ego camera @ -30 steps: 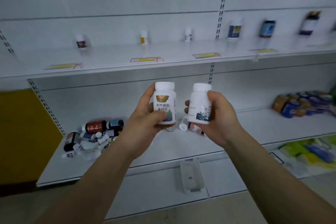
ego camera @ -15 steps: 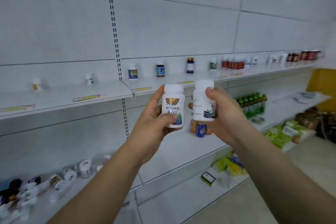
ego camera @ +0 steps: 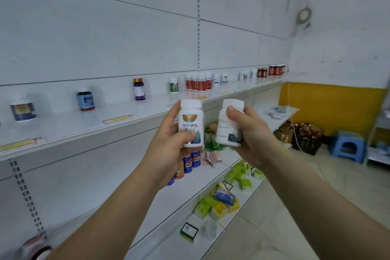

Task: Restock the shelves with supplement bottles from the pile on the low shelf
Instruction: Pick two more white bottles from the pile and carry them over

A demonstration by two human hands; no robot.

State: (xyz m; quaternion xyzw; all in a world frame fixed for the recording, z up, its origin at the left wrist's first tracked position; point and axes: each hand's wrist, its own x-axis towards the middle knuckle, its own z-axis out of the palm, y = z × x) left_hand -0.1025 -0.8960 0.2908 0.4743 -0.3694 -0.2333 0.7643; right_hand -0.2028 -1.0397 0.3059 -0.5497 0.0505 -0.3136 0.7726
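Hands raised before long white upper shelf [ego camera: 88, 131]: left hand [ego camera: 168, 145] gripping white orange-labelled supplement bottle [ego camera: 192, 125], right hand [ego camera: 251, 133] gripping tilted white blue-labelled supplement bottle [ego camera: 229, 126].

Blurred dark round bottle [ego camera: 37, 248] cut off at the near-left corner; far red-labelled white bottles [ego camera: 199, 82] too small to read.

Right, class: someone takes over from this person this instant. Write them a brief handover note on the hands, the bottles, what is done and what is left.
Left hand: grips a white plastic supplement bottle with an orange emblem, upright.
Right hand: grips a second white plastic bottle with a dark mountain picture, tilted slightly.
Long white upper shelf: single bottles spaced along it, wide gaps between.
Done: two bottles picked up.
Left: place both on the shelf.
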